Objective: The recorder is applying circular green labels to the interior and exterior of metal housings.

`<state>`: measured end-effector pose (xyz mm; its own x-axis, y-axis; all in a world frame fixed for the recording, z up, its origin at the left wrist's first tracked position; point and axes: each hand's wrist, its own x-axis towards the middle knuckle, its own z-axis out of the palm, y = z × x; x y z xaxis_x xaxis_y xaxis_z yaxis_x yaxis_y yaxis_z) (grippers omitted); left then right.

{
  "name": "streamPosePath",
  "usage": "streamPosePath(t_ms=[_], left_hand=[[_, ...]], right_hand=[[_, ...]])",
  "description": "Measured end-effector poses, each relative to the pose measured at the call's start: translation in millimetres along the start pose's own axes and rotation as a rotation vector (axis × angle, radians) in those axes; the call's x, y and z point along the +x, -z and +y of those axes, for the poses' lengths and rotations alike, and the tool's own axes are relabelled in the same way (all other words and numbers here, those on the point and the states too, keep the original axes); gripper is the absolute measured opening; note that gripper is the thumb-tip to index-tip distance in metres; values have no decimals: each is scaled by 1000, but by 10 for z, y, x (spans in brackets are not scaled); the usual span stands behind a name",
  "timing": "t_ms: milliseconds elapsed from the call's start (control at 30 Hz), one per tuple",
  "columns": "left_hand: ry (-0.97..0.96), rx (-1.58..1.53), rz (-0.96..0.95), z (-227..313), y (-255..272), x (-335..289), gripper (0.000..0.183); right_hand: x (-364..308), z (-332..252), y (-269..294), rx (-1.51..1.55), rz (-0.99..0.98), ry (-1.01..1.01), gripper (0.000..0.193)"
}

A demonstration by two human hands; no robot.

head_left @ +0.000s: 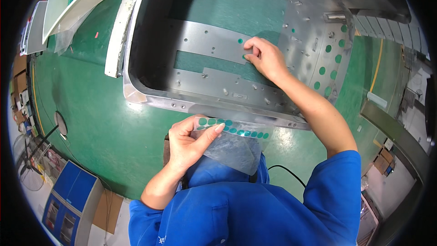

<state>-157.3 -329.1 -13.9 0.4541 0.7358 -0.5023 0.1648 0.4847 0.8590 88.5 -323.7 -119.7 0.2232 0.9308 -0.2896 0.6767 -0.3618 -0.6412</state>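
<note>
My left hand (187, 145) grips a clear strip of green round stickers (240, 132) between thumb and fingers, close to my body. Rows of these dots run along the strip, which stretches off to the right of the hand. Reaching into a large metal frame (200, 104), my right hand (268, 61) is closed in a pinch at a crossbar (195, 36). At its fingertips is a green round sticker (246, 56), partly covered by the thumb and finger. Another green dot (240, 41) sits on the same crossbar, just beside the fingers.
Several green dots (322, 70) cover holes on the frame's right side wall. Small studs (225, 91) stand up from its inner panels. A white bin (77, 4) is at the upper left, a fan (60, 123) at the left, and a blue cabinet (75, 184) at the lower left.
</note>
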Motion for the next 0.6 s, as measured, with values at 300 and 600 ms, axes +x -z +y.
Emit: streamPosePath(t_ms=[300,600], left_hand=[[66,-65,89,70,144,-136,8],[-79,-193,72,72,166,-235,11]], right_hand=[[110,-315,333,401,-141,-40,23],[-784,-1238,606,357,-446,240,12]])
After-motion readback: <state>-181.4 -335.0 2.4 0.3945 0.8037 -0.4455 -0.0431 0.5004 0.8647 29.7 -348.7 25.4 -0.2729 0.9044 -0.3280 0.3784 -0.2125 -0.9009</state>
